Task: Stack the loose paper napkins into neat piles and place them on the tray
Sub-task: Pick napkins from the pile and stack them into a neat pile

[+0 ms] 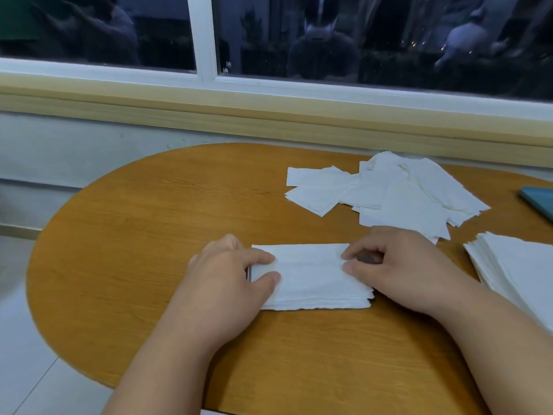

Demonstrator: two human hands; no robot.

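Head view: a napkin pile (314,280) lies flat on the tabletop (143,235), near the front edge. The left grip (227,266) is clamped on the pile's left end, with thumb and forefinger curled onto the top sheet. The right grip (401,265) is clamped on the right end, fingers curled. Loose napkins (404,196) are scattered behind the pile, well apart from it. A second pile (517,271) is seen at the right, cut off by the frame. A teal object (538,199) is noted at the right edge; whether it is the tray cannot be told.
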